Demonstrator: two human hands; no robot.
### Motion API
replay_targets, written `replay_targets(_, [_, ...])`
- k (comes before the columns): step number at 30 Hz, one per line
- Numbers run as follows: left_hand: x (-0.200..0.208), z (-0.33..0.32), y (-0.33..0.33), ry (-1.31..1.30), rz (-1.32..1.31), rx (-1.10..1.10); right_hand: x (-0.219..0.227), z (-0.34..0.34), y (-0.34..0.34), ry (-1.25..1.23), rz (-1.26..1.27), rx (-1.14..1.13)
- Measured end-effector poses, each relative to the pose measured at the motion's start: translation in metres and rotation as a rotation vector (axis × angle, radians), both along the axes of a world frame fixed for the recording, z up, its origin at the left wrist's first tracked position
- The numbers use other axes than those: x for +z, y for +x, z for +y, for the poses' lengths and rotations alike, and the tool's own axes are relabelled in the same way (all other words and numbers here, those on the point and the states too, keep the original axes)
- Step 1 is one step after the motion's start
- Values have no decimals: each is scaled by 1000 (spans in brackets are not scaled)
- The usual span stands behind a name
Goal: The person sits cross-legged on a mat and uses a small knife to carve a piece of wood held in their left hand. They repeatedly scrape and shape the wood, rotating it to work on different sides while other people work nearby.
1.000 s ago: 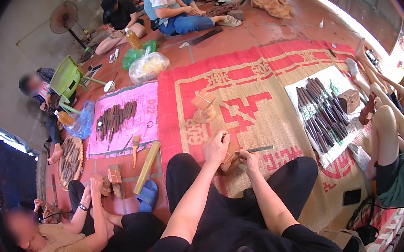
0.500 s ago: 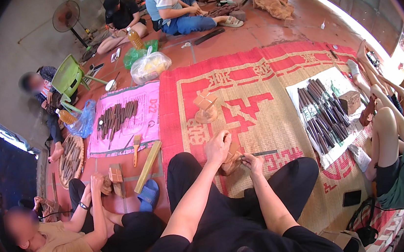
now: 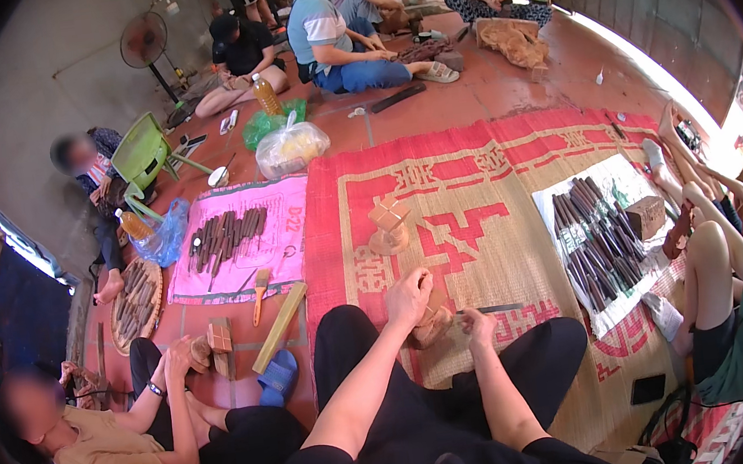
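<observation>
Left hand (image 3: 408,299) remains clamped, fingers curled, over the wooden block (image 3: 432,321) at lower centre on the woven mat (image 3: 479,221), while the right hand (image 3: 479,326) pinches a slim carving tool (image 3: 491,309) (position essentially unchanged), so carving appears ongoing.

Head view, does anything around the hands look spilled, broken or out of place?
Nothing stands out. The left hand steadies a small wooden block on the woven mat, the right hand holds a thin carving tool, and nothing looks spilled.

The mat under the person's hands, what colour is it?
Red and tan, with a woven blocky pattern, on the mat; the head view shows it.
</observation>
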State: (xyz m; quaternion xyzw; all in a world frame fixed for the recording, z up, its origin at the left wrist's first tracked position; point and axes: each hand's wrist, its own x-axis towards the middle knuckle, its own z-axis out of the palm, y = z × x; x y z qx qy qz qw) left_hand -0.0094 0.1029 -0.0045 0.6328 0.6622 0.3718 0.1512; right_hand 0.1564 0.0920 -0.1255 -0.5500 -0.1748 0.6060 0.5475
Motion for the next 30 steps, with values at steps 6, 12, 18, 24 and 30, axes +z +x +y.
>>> replay_targets(6, [-3,0,-1,-23,-5,14,178,110,35,632,-172,-28])
replay_targets(12, [-4,0,-5,-46,-37,-36,465,206,-2,1049,-756,343])
replay_targets(18, [-6,3,-2,-12,-47,-30,475,172,-17,1247,-497,288])
replay_targets(24, [-3,1,-4,-118,-47,-24,278,66,22,678,-50,206])
replay_targets(30, [-3,2,0,-69,-48,-34,84,1,47,304,114,72])
